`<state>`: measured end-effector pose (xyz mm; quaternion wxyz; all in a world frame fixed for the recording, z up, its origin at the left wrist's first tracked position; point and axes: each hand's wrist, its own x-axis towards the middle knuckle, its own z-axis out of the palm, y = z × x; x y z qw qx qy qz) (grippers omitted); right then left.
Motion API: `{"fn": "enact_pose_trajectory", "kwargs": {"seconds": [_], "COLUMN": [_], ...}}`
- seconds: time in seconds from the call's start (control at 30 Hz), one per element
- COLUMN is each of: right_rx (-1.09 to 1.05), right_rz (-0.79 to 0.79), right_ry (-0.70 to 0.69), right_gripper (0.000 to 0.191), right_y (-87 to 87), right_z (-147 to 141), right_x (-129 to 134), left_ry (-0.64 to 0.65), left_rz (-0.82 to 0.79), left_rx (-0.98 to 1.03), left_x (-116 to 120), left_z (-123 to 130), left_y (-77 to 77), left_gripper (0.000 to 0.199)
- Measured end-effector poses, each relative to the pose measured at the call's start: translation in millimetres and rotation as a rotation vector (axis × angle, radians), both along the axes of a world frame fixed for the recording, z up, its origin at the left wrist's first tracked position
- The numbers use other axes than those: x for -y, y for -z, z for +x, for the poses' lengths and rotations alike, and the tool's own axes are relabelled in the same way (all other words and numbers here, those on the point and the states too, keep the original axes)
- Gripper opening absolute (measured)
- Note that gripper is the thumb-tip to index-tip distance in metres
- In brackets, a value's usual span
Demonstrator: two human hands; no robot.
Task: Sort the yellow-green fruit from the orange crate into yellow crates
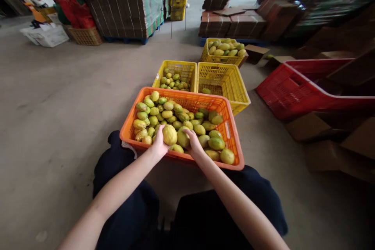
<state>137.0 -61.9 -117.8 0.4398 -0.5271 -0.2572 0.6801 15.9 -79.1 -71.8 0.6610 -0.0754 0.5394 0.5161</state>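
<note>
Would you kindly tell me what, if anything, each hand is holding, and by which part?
The left hand holds a yellow fruit by its left side; the right hand holds a greener fruit by its right side.

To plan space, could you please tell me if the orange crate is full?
The orange crate is partly full: fruit lies throughout, bare far wall showing above.

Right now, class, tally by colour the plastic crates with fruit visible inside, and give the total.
Orange: 1 (front crate)
Yellow: 3 (left crate, right crate, back crate)
Total: 4
</note>
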Motion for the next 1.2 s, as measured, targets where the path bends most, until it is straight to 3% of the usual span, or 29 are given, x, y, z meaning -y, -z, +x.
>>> {"fn": "enact_pose_trajectory", "kwargs": {"seconds": [0.1,0.23,0.63,0.87,1.03,1.2], "right_rx": [-0.025,-0.038,-0.235,-0.381,-0.327,-0.279], "right_rz": [-0.181,-0.244,0.049,-0.161,-0.211,-0.285], "right_ry": [-0.022,-0.042,-0.083,-0.065,0.018,0.047], "right_gripper": [0.012,0.014,0.034,0.023,0.021,0.026], "right_y": [-0.4,-5.8,-15.9,-40.1,-51.0,-52.7], "right_z": [-1,-3,3,8,10,8], "right_x": [-1,4,14,16,9,6], "left_ry": [0.038,0.081,-0.001,0.060,-0.006,0.041], "left_rz": [0.006,-0.012,0.199,0.200,0.155,0.108], "left_rx": [-0.023,-0.031,0.006,0.113,0.159,0.172], "left_x": [-1,2,14,10,6,7], "left_z": [-4,-7,-3,-8,-9,-11], "left_y": [3.1,5.2,-3.3,-6.1,-5.3,-8.4], "left_gripper": [0.017,0.016,0.015,0.024,0.020,0.032]}}
